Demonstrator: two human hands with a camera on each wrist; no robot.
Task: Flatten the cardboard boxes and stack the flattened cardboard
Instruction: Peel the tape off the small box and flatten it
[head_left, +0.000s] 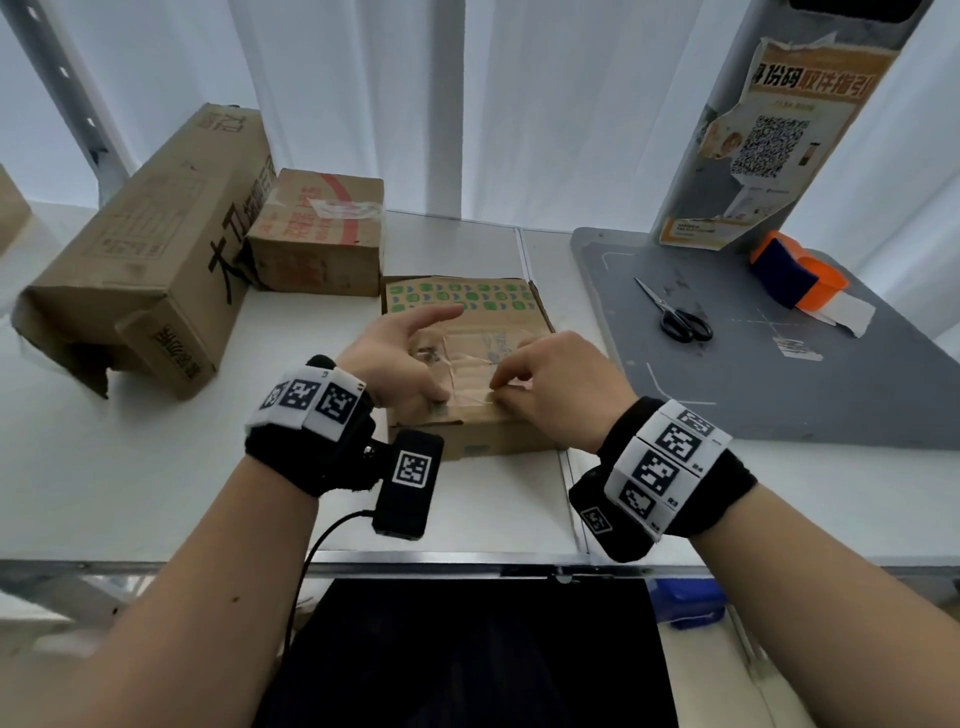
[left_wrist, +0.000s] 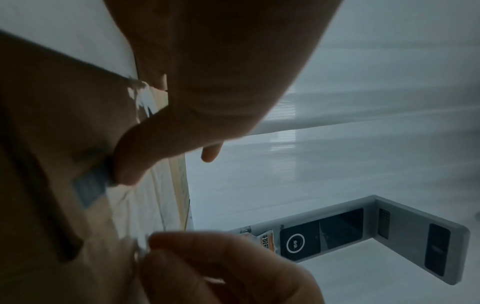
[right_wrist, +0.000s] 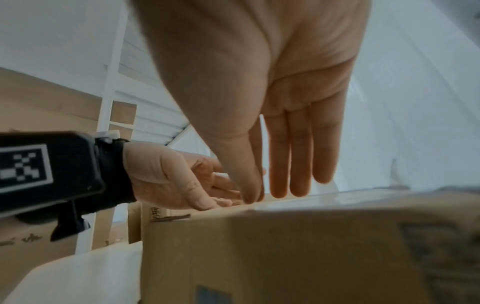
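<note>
Near the white tabletop's (head_left: 156, 483) front edge sits a flat brown cardboard box (head_left: 483, 317) with green print. The right hand (head_left: 550, 387) pinches its clear tape (head_left: 470, 358); the left hand (head_left: 400, 358), fingers loose, presses the lid.

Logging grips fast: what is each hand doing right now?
Left hand: open, thumb pressing the box.
Right hand: pinching the clear tape.

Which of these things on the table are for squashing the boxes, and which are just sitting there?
For the job: flat box with clear tape, long box, small box.

Just lying about: scissors, orange tape dispenser, grey mat.
</note>
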